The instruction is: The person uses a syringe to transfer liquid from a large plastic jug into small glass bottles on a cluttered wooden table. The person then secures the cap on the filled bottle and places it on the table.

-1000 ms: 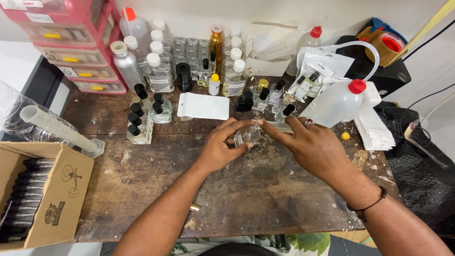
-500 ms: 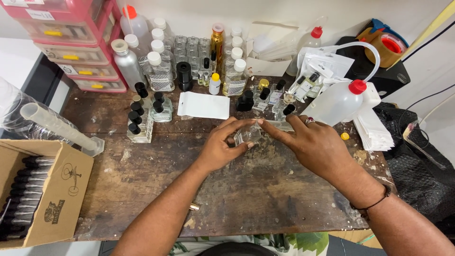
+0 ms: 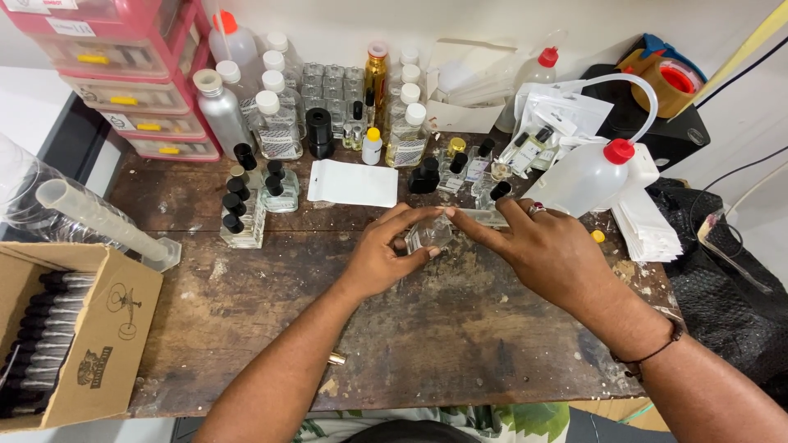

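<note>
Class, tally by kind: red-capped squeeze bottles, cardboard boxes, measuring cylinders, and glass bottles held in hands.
Red-capped plastic squeeze bottles: 3
Brown cardboard box: 1
Clear plastic measuring cylinder: 1
Small clear glass bottle in left hand: 1
Total: 6

Bright, even light; sharp, edge-warped.

A small clear glass bottle [image 3: 428, 235], upright, sits mid-table, clasped between both hands.

Perfume-filling workshop, bottles [image 3: 275, 131], wash bottle [image 3: 587, 176], worn workbench [image 3: 246, 312]
</note>
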